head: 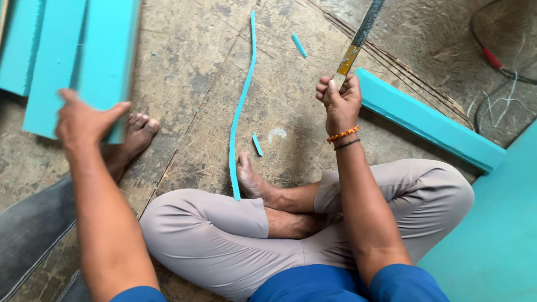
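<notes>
The left hand (84, 120) is stretched out to the stack of teal foam slabs (84, 56) at the upper left, thumb spread and fingers hooked over the near end of the closest slab, so it looks to be gripping that edge, though the hand is a little blurred. The right hand (338, 100) is clenched round the handle of a long knife (358, 39), the blade pointing up and away across the floor (184, 95).

The person sits cross-legged on the scuffed floor. A second person's bare foot (134, 134) and a grey trouser leg lie just beside the slab being held.

Another foam bar (425, 120) lies to the right of the knife hand, near the knee. A long thin offcut strip (240, 112) curls down the middle of the floor, with small scraps (299, 45) close by.

The foam looks light and fairly stiff for its bulk, but soft on the surface: I would judge that one hand can drag a slab, and a hard pinch would dent it. A flat grip across the end or along a long edge seems safest. The thin strip is clearly floppy.
</notes>
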